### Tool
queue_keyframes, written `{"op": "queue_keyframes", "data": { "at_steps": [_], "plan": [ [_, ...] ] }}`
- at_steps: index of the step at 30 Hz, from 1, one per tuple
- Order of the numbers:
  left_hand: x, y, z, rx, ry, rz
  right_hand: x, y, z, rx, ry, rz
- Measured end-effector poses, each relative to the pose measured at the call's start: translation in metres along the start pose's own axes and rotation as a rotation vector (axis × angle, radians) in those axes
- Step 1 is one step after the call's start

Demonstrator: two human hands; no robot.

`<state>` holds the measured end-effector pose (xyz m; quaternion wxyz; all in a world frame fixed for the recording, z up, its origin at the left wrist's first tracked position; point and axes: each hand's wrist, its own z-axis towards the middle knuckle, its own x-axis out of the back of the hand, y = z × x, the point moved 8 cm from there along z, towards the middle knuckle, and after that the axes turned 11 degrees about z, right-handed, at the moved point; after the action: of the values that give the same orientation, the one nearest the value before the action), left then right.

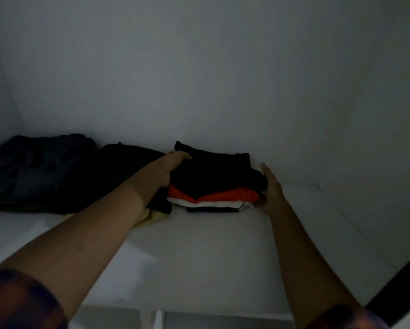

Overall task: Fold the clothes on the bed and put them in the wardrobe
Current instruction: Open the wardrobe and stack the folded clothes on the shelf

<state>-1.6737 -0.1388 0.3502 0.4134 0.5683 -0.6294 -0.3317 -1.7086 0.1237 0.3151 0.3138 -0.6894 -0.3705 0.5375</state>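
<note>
Our left hand [175, 163] and right hand [271, 189] press flat, fingers straight, against opposite sides of the soft folded stack of black, red and white cloth [213, 181]. It sits near the back edge of the smooth white wardrobe shelf [199, 252], beside a rumpled dark heap of clothes [45, 172].

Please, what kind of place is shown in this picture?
Probably the inside of a wardrobe: a white shelf closed in by a white back wall, with a stack of folded clothes on it and dark garments heaped to its left.
</note>
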Motion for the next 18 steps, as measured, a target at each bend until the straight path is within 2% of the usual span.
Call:
{"op": "queue_keyframes", "data": {
  "at_steps": [3,4,6,9,12,13,14,16,18],
  "plan": [
    [0.009,0.019,-0.028,-0.16,0.177,0.089,0.029,-0.045,-0.027,0.36,0.349,-0.141],
    [0.011,0.022,-0.043,-0.217,0.243,0.121,0.023,-0.059,-0.048,0.489,0.384,-0.149],
    [0.016,0.025,-0.078,-0.347,0.378,0.204,-0.005,-0.071,-0.087,0.692,0.299,-0.138],
    [0.019,0.003,-0.142,-0.501,0.558,0.317,-0.066,-0.049,-0.144,0.806,-0.035,-0.228],
    [0.026,-0.062,-0.218,-0.537,0.719,0.442,-0.121,0.02,-0.218,0.707,-0.586,-0.357],
    [0.025,-0.074,-0.229,-0.559,0.74,0.473,-0.132,0.039,-0.23,0.683,-0.72,-0.434],
    [0.03,-0.119,-0.266,-0.502,0.813,0.514,-0.139,0.084,-0.266,0.582,-0.896,-0.507],
    [0.032,-0.194,-0.313,-0.373,0.897,0.585,-0.135,0.145,-0.314,0.492,-1.063,-0.65],
    [0.026,-0.295,-0.378,-0.12,0.98,0.576,-0.119,0.214,-0.384,0.394,-1.269,-0.753]
  ]
}}
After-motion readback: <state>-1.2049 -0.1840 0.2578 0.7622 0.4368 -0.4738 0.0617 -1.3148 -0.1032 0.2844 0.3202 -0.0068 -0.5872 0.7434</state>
